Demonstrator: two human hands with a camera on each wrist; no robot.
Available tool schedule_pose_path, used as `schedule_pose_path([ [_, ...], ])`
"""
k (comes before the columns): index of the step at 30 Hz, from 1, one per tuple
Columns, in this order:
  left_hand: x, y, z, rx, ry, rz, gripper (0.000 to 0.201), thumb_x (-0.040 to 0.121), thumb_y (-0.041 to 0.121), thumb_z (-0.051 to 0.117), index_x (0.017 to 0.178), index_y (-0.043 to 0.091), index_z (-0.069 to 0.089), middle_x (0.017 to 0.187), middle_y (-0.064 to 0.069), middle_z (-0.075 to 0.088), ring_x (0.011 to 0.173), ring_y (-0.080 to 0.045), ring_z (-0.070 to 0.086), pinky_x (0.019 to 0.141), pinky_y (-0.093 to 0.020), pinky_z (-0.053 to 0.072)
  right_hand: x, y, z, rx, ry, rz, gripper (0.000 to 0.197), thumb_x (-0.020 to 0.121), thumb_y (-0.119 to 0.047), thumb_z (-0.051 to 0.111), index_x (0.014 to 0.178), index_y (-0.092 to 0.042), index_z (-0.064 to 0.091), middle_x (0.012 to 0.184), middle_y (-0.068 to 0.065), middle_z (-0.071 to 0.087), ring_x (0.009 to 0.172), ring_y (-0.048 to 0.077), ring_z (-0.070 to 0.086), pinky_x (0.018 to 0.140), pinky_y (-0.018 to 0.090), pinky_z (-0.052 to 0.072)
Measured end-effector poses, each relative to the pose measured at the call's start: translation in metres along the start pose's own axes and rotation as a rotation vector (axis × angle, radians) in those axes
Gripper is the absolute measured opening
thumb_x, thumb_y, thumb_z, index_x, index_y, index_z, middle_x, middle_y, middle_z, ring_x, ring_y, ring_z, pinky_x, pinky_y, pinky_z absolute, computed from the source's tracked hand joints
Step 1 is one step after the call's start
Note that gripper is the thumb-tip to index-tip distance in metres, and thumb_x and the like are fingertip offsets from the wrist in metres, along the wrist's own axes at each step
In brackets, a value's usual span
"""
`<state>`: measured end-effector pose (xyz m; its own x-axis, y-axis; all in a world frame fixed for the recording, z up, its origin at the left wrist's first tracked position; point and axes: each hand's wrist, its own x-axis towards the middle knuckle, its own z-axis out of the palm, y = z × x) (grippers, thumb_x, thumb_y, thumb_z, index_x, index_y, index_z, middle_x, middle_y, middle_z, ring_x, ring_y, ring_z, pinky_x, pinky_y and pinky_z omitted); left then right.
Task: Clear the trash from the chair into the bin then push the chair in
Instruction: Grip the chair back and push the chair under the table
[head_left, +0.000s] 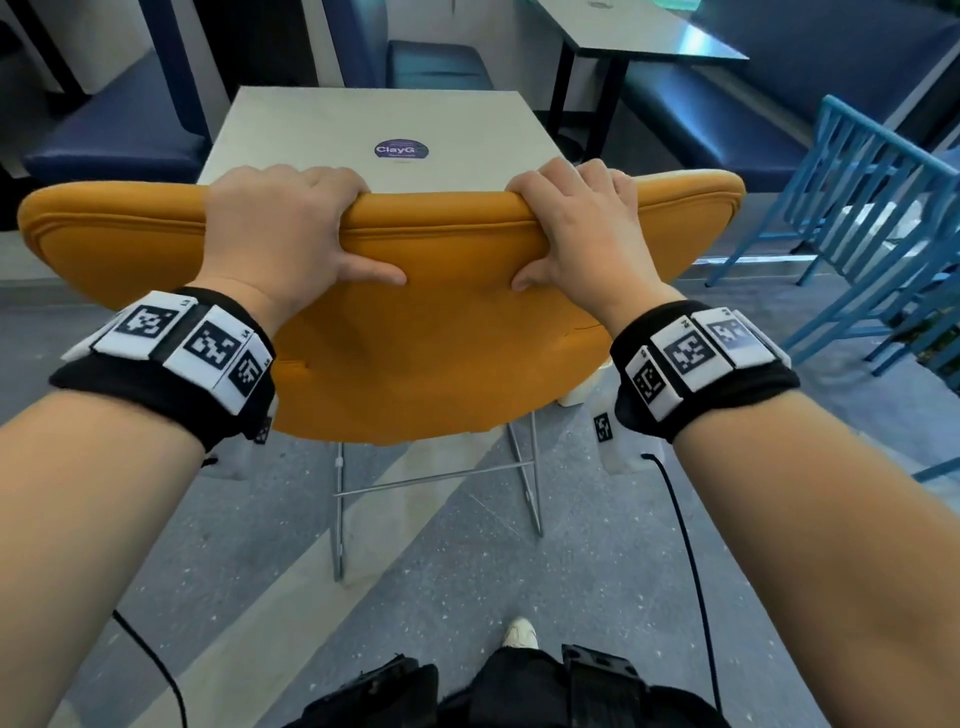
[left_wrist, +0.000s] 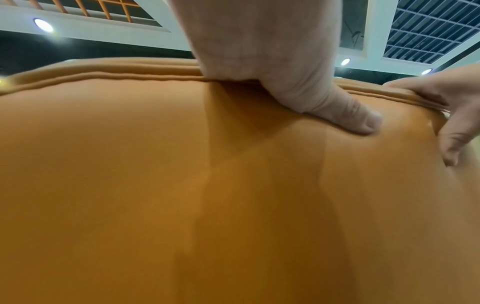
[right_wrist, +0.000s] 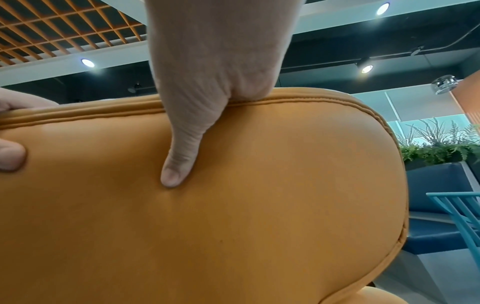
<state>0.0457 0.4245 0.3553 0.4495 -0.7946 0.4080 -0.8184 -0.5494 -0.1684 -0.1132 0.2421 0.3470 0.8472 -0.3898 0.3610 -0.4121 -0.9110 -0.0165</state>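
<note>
Mustard-orange leather, padded, with a piped seam along the top edge: that is the wide-backed chair (head_left: 431, 338) I stand behind. Its backrest runs long from my left to my right, broad side toward me; the seat faces away, toward the pale square table (head_left: 291, 124) directly beyond it. Whether the seat is under the tabletop I cannot tell; the backrest hides it.

My left hand (head_left: 283, 236) grips the top edge left of centre. Fingers curl over the rim to the far side, out of sight; the thumb lies flat against the near face, pointing toward my other hand. The left wrist view confirms the thumb pressed into the leather just below the seam.

My right hand (head_left: 582, 234) grips the same edge right of centre, a mirror of the left: fingers hooked over the top, thumb down on the back panel. The thumbs stay apart, bare leather between them.

Thin chrome wire legs (head_left: 340, 519) stand on the grey speckled floor (head_left: 597, 571). A round purple sticker (head_left: 401, 149) sits mid-table. Dark blue bench seats (head_left: 119, 130) line the far side; a blue slatted chair (head_left: 857, 208) stands to my right.
</note>
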Motion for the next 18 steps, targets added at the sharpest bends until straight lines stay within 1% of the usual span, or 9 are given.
schedule_pose_path([
  [6,0.028,-0.004,0.013,0.001,-0.005,-0.033,0.081,0.066,0.077,0.047,0.114,0.013,0.059,0.095,-0.018,0.070,0.083,-0.038,0.064,0.073,-0.043,0.048,0.029,0.008,0.013,0.012,0.029,0.029,0.069,0.066,-0.037,0.079,0.126,-0.028,0.044,0.123,0.004,0.051,0.115,0.030,0.043,0.104,0.045,0.028],
  [10,0.045,-0.005,0.023,-0.012,0.001,-0.042,0.083,0.065,0.078,0.044,0.114,0.012,0.058,0.095,-0.018,0.069,0.083,-0.039,0.063,0.073,-0.044,0.048,0.043,0.013,0.022,0.005,0.057,0.054,0.071,0.065,-0.036,0.080,0.126,-0.029,0.044,0.123,0.004,0.052,0.117,0.030,0.043,0.107,0.043,0.026],
  [18,0.067,-0.010,0.035,-0.005,-0.009,-0.053,0.088,0.062,0.081,0.038,0.112,0.011,0.058,0.095,-0.019,0.069,0.081,-0.039,0.062,0.072,-0.043,0.047,0.065,0.019,0.036,0.011,0.110,0.079,0.067,0.067,-0.031,0.079,0.124,-0.029,0.045,0.122,0.003,0.052,0.119,0.029,0.042,0.111,0.042,0.021],
])
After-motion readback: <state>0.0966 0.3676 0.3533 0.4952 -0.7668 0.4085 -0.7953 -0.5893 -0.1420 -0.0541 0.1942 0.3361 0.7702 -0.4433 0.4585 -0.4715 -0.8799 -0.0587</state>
